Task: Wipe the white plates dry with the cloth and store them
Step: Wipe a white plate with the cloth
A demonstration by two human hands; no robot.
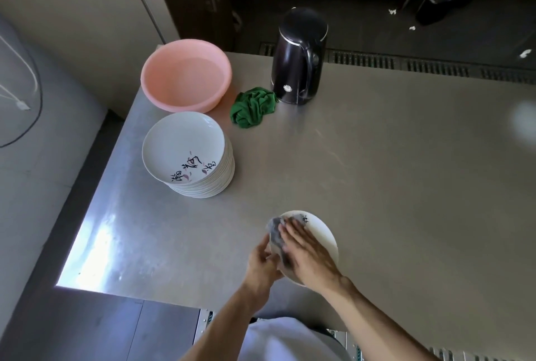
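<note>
Under right fingers [295, 230], cloth [275, 225] on plate [322, 233]

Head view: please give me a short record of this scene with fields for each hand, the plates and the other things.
left hand: grips the held plate at its rim
right hand: presses the grey cloth flat onto that plate
plate stack: on the steel table, left of the hands
other things: pink basin, green cloth, black kettle, farther back
</note>
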